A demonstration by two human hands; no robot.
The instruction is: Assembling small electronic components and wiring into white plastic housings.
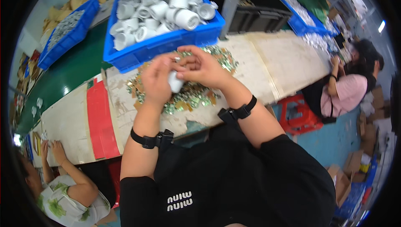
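My left hand [155, 78] is closed round a small white plastic housing [176, 83], whose lower end sticks out below the fingers. Its upper part is hidden by my hands. My right hand [204, 69] meets it from the other side, fingers curled and thumb against the white plastic. Something tiny and pale shows between the fingertips, too small to name. Under both hands a pile of small shiny greenish and brown flat pieces [196, 101] spreads over the cardboard-covered table [255, 66].
Just beyond my hands stands a blue bin [167, 43] heaped with white plastic housings [158, 12]. A black crate [259, 20] sits behind a metal post [233, 5]. Red tape [100, 120] crosses the table at left. One person [69, 189] works at left, another [346, 89] at right.
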